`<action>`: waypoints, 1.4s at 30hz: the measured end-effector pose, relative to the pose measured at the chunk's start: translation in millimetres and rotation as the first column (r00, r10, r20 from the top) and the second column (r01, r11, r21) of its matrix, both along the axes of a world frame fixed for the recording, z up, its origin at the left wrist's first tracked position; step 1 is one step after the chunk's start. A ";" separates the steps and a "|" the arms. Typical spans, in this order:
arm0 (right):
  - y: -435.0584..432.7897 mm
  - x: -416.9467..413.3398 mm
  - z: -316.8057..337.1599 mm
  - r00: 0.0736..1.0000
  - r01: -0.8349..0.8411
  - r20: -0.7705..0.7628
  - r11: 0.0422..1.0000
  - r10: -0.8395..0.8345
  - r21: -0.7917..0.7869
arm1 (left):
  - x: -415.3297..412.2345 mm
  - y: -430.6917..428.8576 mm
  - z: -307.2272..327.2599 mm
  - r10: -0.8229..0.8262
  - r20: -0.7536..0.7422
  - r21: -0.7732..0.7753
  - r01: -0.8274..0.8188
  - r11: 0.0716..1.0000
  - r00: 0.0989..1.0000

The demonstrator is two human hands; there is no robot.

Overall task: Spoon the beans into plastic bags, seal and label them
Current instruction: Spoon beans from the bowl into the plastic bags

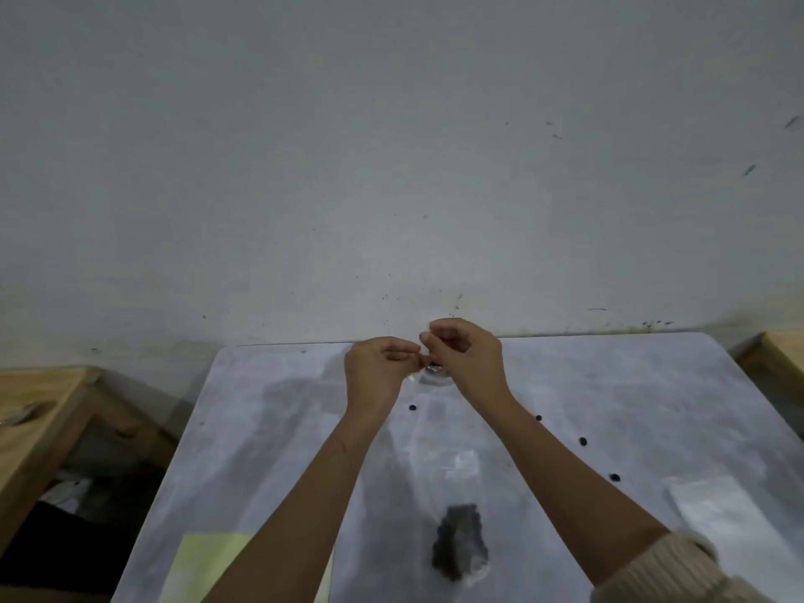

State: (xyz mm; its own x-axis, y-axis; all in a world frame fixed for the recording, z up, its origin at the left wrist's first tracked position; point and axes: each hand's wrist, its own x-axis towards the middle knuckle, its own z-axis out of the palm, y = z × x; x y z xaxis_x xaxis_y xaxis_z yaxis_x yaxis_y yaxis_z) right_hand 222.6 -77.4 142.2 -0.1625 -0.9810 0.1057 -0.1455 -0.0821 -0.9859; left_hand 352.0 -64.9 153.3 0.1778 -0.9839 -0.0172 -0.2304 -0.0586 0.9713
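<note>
Grey-white table (269,428) set against a scuffed white wall (391,145), with a wooden bench (39,411) to its left. On the table: a yellow notepad (204,563) at the near edge, a stack of empty bags (713,502) to the right, and loose beans (582,440) scattered in between. Left hand (378,367) and right hand (465,359) meet near the far edge, fingers curled, both pinching the top of a clear plastic bag (457,467). The bag runs back toward the camera, with dark beans (459,539) gathered in its near end. Whether it rests on the table cannot be told
</note>
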 end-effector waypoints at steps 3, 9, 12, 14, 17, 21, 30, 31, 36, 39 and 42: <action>-2.1 -4.9 3.7 0.999 0.008 0.043 1.000 -0.010 0.029 | -4.3 -3.4 -0.5 -0.015 0.017 0.005 0.015 1.000 1.000; -8.2 -19.0 3.3 0.999 0.035 0.029 0.998 -0.036 0.056 | -11.2 -7.2 -5.5 -0.032 -0.079 0.016 0.033 0.999 0.996; -11.5 -24.4 2.7 0.998 0.047 -0.032 0.997 -0.045 0.055 | -14.3 -8.3 -7.5 -0.044 -0.176 0.065 0.056 0.996 0.983; -11.6 -27.4 2.6 0.998 0.030 -0.054 0.998 -0.027 0.059 | -14.2 -9.5 -7.8 -0.100 -0.243 0.119 0.132 0.984 0.965; -11.7 -29.4 2.8 0.996 -0.029 -0.079 0.997 0.035 0.074 | -12.8 -13.9 -7.6 -0.179 -0.257 0.148 0.221 0.964 0.950; -12.9 -30.1 6.2 0.994 -0.086 -0.061 0.992 0.092 0.090 | -13.2 -18.6 -6.3 -0.200 -0.192 0.072 0.217 0.973 0.961; -21.4 -26.8 -5.5 0.941 0.034 -0.338 0.990 0.016 0.140 | -23.0 -14.8 -27.6 -0.130 0.178 -0.145 0.156 0.977 0.975; -20.9 -27.3 -8.9 0.926 0.059 -0.377 0.990 -0.008 0.124 | -23.1 -14.6 -30.6 -0.115 0.195 -0.162 0.147 0.976 0.974; -18.0 -35.8 -19.3 0.919 0.124 -0.390 0.982 -0.059 0.143 | -22.6 -12.2 -38.9 -0.086 0.156 -0.136 0.107 0.985 0.984; -10.8 -29.9 -21.3 0.926 0.128 -0.366 0.989 -0.090 0.080 | -20.4 -16.4 -42.1 -0.030 0.046 -0.072 0.033 0.997 0.998; -0.7 -19.3 -28.8 0.927 0.096 -0.364 0.995 -0.086 0.009 | -21.3 -20.9 -38.2 0.019 -0.021 -0.033 -0.019 0.999 1.000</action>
